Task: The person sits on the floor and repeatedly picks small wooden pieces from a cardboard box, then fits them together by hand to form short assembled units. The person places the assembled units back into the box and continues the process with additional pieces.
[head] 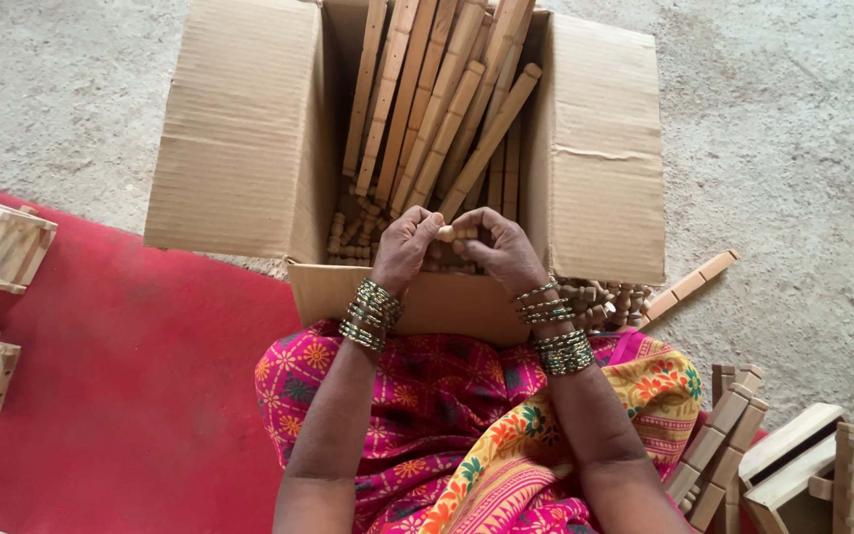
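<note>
Over the open cardboard box (249, 129), my left hand (402, 247) curls with its fingertips pinched on a small round wooden bead (446, 233). My right hand (501, 249) meets it, fingers bent shut on the same bead. Long wooden slats (437, 99) lean inside the box behind it.

Matt corrugated cardboard box (249, 129), pale unfinished wooden slats (447, 89), rough concrete floor (793, 129), red cloth mat (130, 396)
</note>
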`<act>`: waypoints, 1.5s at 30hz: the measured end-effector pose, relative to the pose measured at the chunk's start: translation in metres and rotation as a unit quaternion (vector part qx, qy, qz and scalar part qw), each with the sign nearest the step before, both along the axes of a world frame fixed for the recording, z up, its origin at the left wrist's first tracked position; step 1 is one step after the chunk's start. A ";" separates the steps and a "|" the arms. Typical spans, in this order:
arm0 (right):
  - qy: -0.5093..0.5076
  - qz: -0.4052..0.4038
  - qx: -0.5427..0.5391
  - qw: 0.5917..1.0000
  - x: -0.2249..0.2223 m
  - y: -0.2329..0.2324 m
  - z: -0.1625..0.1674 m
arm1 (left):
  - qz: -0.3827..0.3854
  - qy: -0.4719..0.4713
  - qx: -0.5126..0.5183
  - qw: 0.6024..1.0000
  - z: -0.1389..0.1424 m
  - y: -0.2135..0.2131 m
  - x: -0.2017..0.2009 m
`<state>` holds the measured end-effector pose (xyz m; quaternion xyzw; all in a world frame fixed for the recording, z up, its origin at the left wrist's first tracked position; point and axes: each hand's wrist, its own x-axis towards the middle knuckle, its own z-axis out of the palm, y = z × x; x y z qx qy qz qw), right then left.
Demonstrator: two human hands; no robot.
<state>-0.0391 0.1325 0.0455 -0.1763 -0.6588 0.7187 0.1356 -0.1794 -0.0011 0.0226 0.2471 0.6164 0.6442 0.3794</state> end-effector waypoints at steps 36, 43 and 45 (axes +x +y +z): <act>-0.012 -0.050 -0.076 0.996 -0.004 0.010 -0.024 | -0.089 -0.055 0.131 0.986 0.007 -0.020 -0.005; -0.010 -0.084 -0.131 0.988 -0.011 0.016 -0.033 | -0.111 -0.056 0.140 0.982 -0.007 -0.020 -0.009; -0.015 -0.091 -0.118 0.989 -0.010 0.016 -0.035 | -0.116 -0.053 0.145 0.981 -0.012 -0.019 -0.010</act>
